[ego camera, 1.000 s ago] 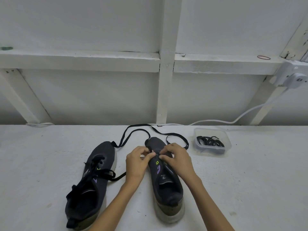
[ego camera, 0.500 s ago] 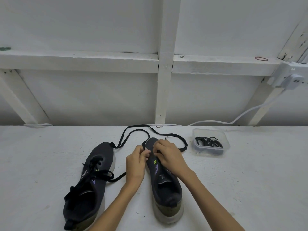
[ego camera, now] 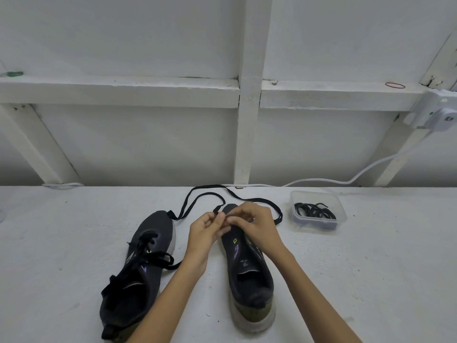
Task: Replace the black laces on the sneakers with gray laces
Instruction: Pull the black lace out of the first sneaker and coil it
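Note:
Two dark sneakers lie on a white table, toes pointing away. The left sneaker point(ego camera: 146, 266) still has a black lace threaded through it. The right sneaker point(ego camera: 247, 273) shows bare eyelets along most of its length. A loose black lace point(ego camera: 205, 196) loops over the table beyond the toes. My left hand point(ego camera: 205, 231) and my right hand point(ego camera: 252, 224) meet over the right sneaker's toe, and both pinch the black lace there between thumb and fingers. The toe end of that sneaker is partly hidden by my fingers.
A clear plastic box point(ego camera: 319, 211) with a bundle of dark laces stands to the right of the sneakers. A white cable point(ego camera: 321, 180) runs along the back edge of the table to a wall fitting point(ego camera: 437, 115). White wooden framing rises behind the table.
Both hands have moved away from me, from the middle of the right sneaker up to its toe. They pinch the lace closer together now.

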Demonstrator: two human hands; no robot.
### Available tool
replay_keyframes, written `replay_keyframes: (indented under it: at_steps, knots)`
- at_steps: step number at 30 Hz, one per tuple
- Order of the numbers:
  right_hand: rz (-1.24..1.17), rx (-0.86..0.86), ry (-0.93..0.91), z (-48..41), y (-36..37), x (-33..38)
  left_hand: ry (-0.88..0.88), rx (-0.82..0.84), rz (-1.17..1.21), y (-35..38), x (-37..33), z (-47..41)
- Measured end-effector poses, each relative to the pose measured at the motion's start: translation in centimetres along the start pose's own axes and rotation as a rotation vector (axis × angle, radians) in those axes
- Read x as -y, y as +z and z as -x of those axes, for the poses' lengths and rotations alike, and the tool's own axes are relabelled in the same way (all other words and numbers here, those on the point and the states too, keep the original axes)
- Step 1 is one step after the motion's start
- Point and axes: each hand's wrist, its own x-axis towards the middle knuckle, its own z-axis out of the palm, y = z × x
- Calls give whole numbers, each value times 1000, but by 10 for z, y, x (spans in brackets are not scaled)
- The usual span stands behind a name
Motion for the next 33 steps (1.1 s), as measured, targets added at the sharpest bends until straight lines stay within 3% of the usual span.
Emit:
replay_keyframes:
  at_steps: [5,9,12,17,20,24,28,33]
  knots:
    - [105,17,-67,11,6,12,-161,50,286,0,-16,5]
    - [151,308,-56,24,-1,29,-283,118,547,0,-50,4]
    - [191,441,26,25,-11,36,-298,205,566,-1,-82,9]
    - [251,226,94,-2,-16,41,-386,388,287,11,-98,35]
    - [260,12,7,-24,-16,49,-449,474,125,16,-84,47]
    - [192,-187,-132,-30,-21,70,-517,478,158,13,-73,51]
    - [214,-102,-335,2,-24,84,-499,429,225,11,-74,48]
    - [565,122,-540,37,-20,72,-435,437,163,11,-76,46]
